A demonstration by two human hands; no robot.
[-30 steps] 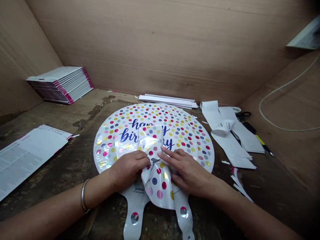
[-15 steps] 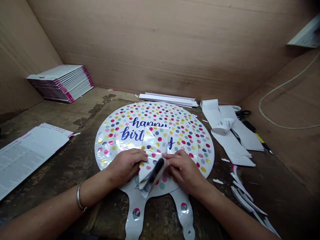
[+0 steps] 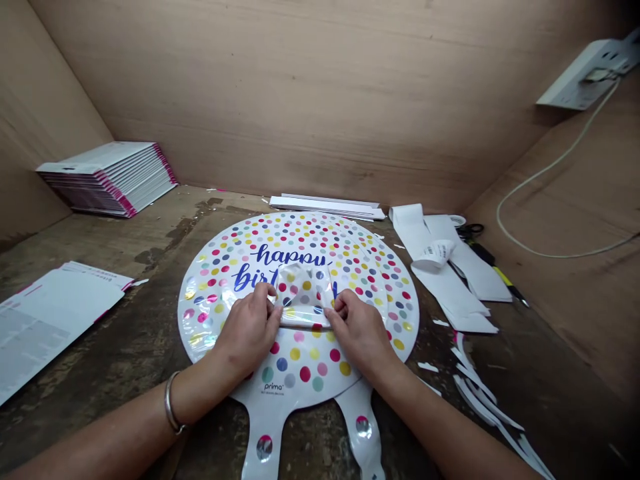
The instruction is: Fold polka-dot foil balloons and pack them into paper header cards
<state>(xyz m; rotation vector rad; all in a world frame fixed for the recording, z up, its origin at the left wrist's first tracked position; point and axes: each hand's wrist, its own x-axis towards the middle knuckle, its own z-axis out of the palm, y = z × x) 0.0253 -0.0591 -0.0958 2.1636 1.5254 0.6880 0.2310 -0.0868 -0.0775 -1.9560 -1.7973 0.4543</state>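
Flat foil balloons point(image 3: 300, 363) lie overlapped on the table, white with coloured dots and blue "happy birthday" lettering. Two of their tails point toward me. On top of them sits a smaller folded foil balloon point(image 3: 303, 287) in the same dotted print, its near edge doubled into a flat band. My left hand point(image 3: 247, 330) pinches the left end of that band between thumb and fingers. At the right end, my right hand point(image 3: 361, 333) grips the band the same way, thumb in front. The folded piece covers part of the lettering.
Stacked printed cards point(image 3: 110, 177) stand at the back left, and more cards point(image 3: 55, 317) lie at the left. White strips point(image 3: 325, 205) rest along the back wall. Label paper point(image 3: 440, 267), scissors point(image 3: 470, 231) and a yellow-black cutter point(image 3: 503, 277) are at the right, near curled paper scraps point(image 3: 485, 400).
The near end of the folded balloon, which hung loose and blurred toward me, is now turned up into a flat band. Both hands have moved onto its ends. The camera view has shifted slightly.
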